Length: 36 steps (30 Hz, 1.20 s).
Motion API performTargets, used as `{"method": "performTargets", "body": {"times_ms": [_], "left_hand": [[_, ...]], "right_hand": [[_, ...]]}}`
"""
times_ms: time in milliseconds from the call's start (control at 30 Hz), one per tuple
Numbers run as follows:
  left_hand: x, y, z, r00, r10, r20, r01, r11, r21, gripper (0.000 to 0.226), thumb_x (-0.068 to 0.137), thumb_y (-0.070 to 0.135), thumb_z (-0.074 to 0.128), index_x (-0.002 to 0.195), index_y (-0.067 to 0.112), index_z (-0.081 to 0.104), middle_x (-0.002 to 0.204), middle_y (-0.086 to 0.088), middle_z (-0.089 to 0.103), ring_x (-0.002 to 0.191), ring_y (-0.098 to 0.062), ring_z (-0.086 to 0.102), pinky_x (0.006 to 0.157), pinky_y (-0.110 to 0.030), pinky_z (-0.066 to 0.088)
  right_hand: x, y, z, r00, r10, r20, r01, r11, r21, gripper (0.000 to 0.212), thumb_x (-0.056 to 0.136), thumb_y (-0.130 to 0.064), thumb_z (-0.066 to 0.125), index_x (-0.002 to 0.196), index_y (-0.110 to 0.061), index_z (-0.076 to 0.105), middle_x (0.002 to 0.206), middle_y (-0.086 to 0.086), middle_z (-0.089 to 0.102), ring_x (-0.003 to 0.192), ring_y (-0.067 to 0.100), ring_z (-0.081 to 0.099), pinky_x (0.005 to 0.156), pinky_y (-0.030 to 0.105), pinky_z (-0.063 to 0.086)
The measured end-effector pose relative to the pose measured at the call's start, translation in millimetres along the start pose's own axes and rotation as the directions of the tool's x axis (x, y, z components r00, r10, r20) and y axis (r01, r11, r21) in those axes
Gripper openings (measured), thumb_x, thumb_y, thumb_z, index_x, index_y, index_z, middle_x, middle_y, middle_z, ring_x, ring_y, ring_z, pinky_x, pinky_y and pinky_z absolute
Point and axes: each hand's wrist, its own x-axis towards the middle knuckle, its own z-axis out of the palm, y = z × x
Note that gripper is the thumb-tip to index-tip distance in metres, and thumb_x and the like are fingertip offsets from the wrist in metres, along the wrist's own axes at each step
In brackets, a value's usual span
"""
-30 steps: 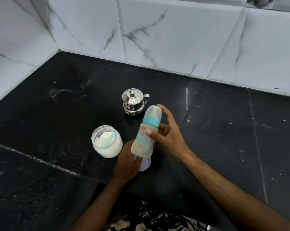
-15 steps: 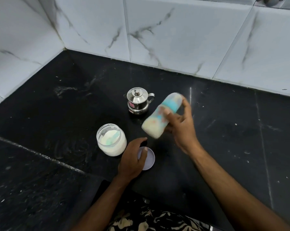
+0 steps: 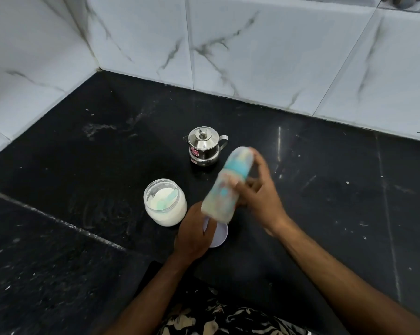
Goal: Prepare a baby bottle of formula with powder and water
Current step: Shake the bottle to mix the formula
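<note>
My right hand (image 3: 259, 197) grips a capped baby bottle (image 3: 225, 187) with a teal collar and milky liquid inside; it is tilted and motion-blurred above the counter. My left hand (image 3: 194, 233) rests on a pale round lid (image 3: 219, 235) lying flat on the counter, fingers curled over its left edge. An open glass jar (image 3: 165, 201) of white powder with a pale scoop in it stands just left of my hands. A small lidded steel pot (image 3: 204, 146) stands behind the bottle.
The black stone counter (image 3: 83, 165) meets white marbled wall tiles (image 3: 252, 49) at the back and left, forming a corner. A seam runs across the counter at the left. My patterned clothing shows at the bottom edge.
The bottle has swung in my right hand: upright a second ago, tipped toward the right half a second ago, now back over the lid. My left hand let go of its base and settled on the lid.
</note>
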Motion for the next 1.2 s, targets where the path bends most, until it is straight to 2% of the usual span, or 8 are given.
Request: {"method": "performTargets", "body": {"times_ms": [100,233,400,567,767,933,1100,1200], "left_hand": [[-1,2,-1,1.000,0.013,-0.006,-0.013,1.000,0.011,0.033,0.086,0.037,0.053,0.119,0.032,0.058,0.114,-0.006,0.063,0.106,-0.019,0.056,0.097,-0.021,0.040],[-1,2,-3,0.998,0.012,0.058,-0.014,0.999,0.031,0.040,0.093,0.035,0.045,0.123,0.012,0.059,0.123,0.000,0.061,0.113,-0.009,0.055,0.100,-0.024,0.041],[-2,2,-1,1.000,-0.026,-0.004,0.026,1.000,0.000,0.040,0.088,0.037,0.050,0.124,0.022,0.052,0.119,0.005,0.053,0.110,-0.006,0.052,0.095,-0.007,0.033],[2,4,-4,0.999,-0.002,0.054,0.001,1.000,0.021,0.038,0.094,0.034,0.046,0.123,0.014,0.058,0.122,0.003,0.060,0.113,-0.010,0.055,0.099,-0.020,0.040],[-1,4,-3,0.994,-0.103,0.039,0.103,0.995,-0.005,0.040,0.085,0.018,0.061,0.123,0.006,0.055,0.114,-0.001,0.059,0.107,-0.015,0.054,0.091,0.000,0.032],[2,4,-3,0.999,-0.021,0.044,0.019,0.999,0.035,0.039,0.093,0.033,0.047,0.124,0.012,0.059,0.122,-0.002,0.062,0.112,-0.008,0.054,0.099,-0.017,0.038],[0,5,-2,0.982,-0.185,0.042,0.185,0.983,0.001,0.042,0.086,0.017,0.067,0.124,0.021,0.050,0.106,0.018,0.055,0.104,-0.005,0.051,0.091,-0.018,0.040],[-1,-1,0,0.992,-0.118,0.035,0.117,0.993,0.018,0.043,0.090,0.035,0.054,0.126,0.011,0.056,0.119,-0.001,0.062,0.111,-0.016,0.056,0.100,-0.019,0.036]], "right_hand": [[-2,1,1,0.995,0.002,0.100,0.006,0.997,-0.079,0.080,0.075,-0.011,0.074,0.140,-0.032,0.032,0.105,0.010,0.071,0.094,0.026,0.071,0.070,0.037,0.059],[19,-13,-10,0.970,-0.072,-0.233,0.109,0.983,0.149,0.072,0.079,-0.021,0.071,0.140,-0.031,0.033,0.093,-0.004,0.075,0.088,0.020,0.072,0.069,0.045,0.061],[3,4,-1,0.993,0.036,0.112,-0.024,0.995,-0.099,0.077,0.082,-0.003,0.071,0.141,-0.033,0.031,0.106,0.006,0.072,0.096,0.025,0.071,0.071,0.037,0.059],[23,-9,-10,0.978,-0.043,-0.202,0.071,0.988,0.137,0.071,0.080,-0.022,0.073,0.138,-0.034,0.035,0.101,0.004,0.073,0.095,0.029,0.071,0.073,0.051,0.059],[2,5,3,0.987,0.026,0.158,-0.007,0.993,-0.116,0.079,0.077,-0.004,0.071,0.140,-0.031,0.031,0.107,0.009,0.070,0.095,0.024,0.071,0.072,0.035,0.059],[26,-8,-8,0.979,-0.050,-0.196,0.076,0.989,0.127,0.074,0.080,-0.021,0.073,0.139,-0.033,0.032,0.098,0.001,0.074,0.094,0.026,0.072,0.071,0.049,0.059],[3,14,3,0.983,0.022,0.181,-0.012,0.998,-0.057,0.078,0.077,-0.004,0.077,0.134,-0.036,0.036,0.105,0.009,0.071,0.094,0.024,0.071,0.071,0.035,0.059],[12,8,2,0.998,-0.037,0.044,0.037,0.999,-0.016,0.075,0.077,-0.007,0.075,0.136,-0.032,0.036,0.105,0.007,0.071,0.092,0.023,0.072,0.069,0.037,0.059]]}}
